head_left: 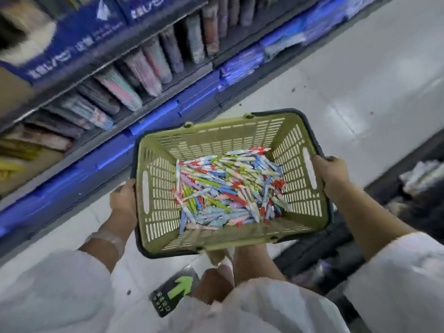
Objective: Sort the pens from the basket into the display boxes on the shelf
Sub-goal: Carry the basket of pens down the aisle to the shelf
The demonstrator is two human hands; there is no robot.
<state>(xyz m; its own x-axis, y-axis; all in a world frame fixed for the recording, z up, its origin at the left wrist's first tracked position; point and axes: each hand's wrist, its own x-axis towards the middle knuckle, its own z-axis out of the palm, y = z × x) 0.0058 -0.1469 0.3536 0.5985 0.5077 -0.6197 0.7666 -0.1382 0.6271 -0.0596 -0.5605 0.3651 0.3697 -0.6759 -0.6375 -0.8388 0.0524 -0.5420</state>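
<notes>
Basket (211, 131), green slatted plastic with a dark rim, carried in the aisle between both hands. Left hand (123, 197) grips the left short wall beside the handle slot, fingers curled over the rim. Right hand (332, 175) does the same on the right wall. Both grips closed on the basket; neither touches a pen.

Pens (228, 188): a loose heap, red, blue, green and pink, covering the basket floor, none sorted yet.

Risks, as I judge them:
- Basket looks tipped toward the person's near-right corner. A further tilt would slide the heap that way, and slim pens could poke through the slats.
- Picture is smeared, so the person is likely moving. A knock of the far rim against the shelf (153, 102) could jolt pens out.
- Both hands are taken, so the basket needs setting down or shifting to one hand before any sorting.

Around: shelf at left with slanted rows of packaged stationery (134, 78); blue boxes (72, 42) above, too blurred to say if these are the display boxes. Green arrow floor sticker (175, 292) near the person's feet. Dark low rack (408, 200) at right narrows the aisle.
</notes>
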